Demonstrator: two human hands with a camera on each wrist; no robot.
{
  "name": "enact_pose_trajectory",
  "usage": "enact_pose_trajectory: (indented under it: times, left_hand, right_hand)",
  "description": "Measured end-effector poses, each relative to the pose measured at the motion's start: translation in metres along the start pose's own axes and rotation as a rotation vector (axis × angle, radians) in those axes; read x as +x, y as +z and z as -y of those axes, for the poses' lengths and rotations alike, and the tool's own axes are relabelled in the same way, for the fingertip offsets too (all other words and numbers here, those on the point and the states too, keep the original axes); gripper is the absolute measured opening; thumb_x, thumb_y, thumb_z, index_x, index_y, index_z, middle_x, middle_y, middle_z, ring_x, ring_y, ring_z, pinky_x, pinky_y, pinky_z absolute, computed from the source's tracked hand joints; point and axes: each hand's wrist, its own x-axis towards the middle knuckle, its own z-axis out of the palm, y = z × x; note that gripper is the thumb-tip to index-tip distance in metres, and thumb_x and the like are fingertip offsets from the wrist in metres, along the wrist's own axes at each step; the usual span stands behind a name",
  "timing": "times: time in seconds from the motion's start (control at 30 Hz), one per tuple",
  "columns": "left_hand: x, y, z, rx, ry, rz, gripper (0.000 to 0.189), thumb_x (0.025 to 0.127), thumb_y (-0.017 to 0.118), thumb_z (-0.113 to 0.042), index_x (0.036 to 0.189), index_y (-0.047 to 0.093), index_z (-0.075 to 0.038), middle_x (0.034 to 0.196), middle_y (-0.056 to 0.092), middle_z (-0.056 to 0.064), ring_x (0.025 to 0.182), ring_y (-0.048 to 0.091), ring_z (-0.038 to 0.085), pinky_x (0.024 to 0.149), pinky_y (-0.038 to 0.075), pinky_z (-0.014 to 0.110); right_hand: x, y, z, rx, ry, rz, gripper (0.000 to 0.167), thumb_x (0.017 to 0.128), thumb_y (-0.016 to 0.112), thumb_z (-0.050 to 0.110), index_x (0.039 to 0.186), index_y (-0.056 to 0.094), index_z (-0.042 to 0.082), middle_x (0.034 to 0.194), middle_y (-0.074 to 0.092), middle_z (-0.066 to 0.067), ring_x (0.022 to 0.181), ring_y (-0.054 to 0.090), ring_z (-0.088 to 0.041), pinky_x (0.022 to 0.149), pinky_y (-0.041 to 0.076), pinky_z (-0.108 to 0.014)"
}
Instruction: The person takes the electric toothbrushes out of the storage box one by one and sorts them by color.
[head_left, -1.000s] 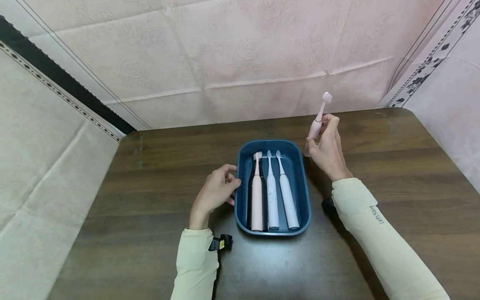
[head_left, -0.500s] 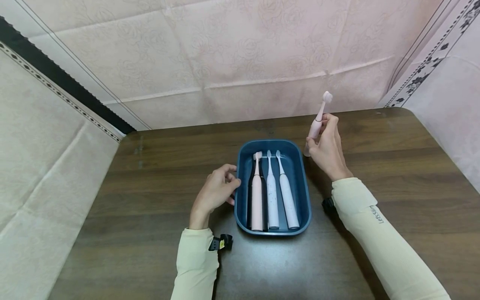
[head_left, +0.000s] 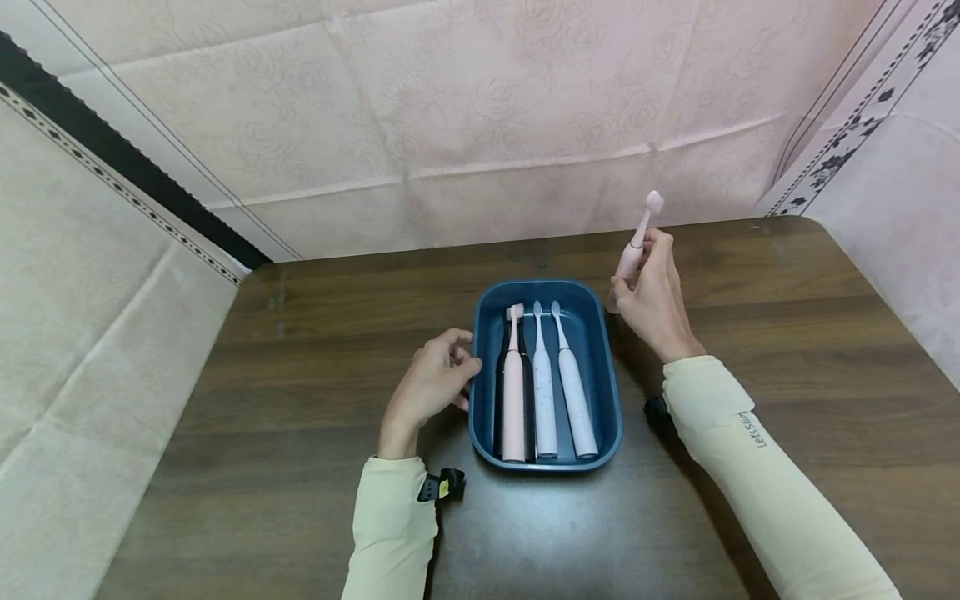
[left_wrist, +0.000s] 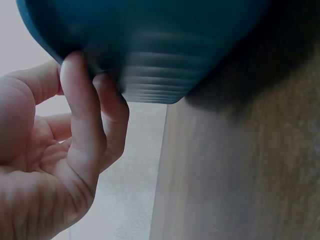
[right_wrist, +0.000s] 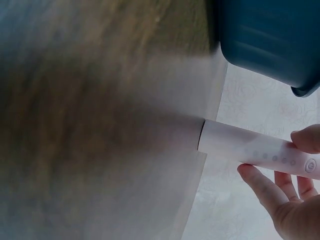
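Observation:
My right hand (head_left: 658, 300) holds a pale pink electric toothbrush (head_left: 630, 260) by its handle, brush head up and leaning right. In the right wrist view the handle (right_wrist: 235, 142) shows a power button and a row of small marks; its bottom end is at or very close to the table. My left hand (head_left: 431, 379) grips the left rim of a blue tray (head_left: 611, 392), fingers curled against the outer wall. Inside lie a pink toothbrush (head_left: 513, 400) over dark handles (head_left: 529, 400), a speckled pale blue toothbrush (head_left: 545, 404) and a white toothbrush (head_left: 577, 404).
The tray stands on a brown wooden table (head_left: 315, 467) with a rounded far right corner. Pale patterned cloth (head_left: 480, 108) hangs behind the table and along both sides. A black strap device (head_left: 442, 485) sits on the left wrist.
The brush head in my right hand has dipped very slightly. The left hand and the tray have stayed in place.

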Motion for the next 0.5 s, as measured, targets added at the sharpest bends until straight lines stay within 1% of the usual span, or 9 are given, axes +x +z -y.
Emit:
enact_pose_trajectory:
  times: [0.33, 0.5]
  left_hand:
    - [0.0002, 0.0004, 0.0002, 0.009, -0.008, -0.001, 0.042, 0.099, 0.059, -0.004, 0.140, 0.051, 0.002, 0.093, 0.060, 0.015, 0.055, 0.063, 0.021, 0.054, 0.059, 0.032]
    - [0.0001, 0.0000, -0.0002, 0.008, -0.011, -0.001, 0.042, 0.099, 0.060, -0.004, 0.140, 0.051, 0.002, 0.094, 0.060, 0.015, 0.055, 0.063, 0.021, 0.054, 0.060, 0.032]
  right_hand:
    - [-0.0010, -0.0002, 0.0010, -0.014, 0.001, 0.005, 0.070, 0.090, 0.066, -0.009, 0.146, 0.023, 0.002, 0.133, 0.042, -0.026, 0.109, 0.051, -0.038, 0.089, 0.056, -0.055]
    - [-0.0016, -0.0011, 0.0030, -0.011, 0.007, 0.010, 0.072, 0.090, 0.067, -0.010, 0.147, 0.023, 0.003, 0.134, 0.041, -0.025, 0.113, 0.050, -0.039, 0.093, 0.055, -0.059]
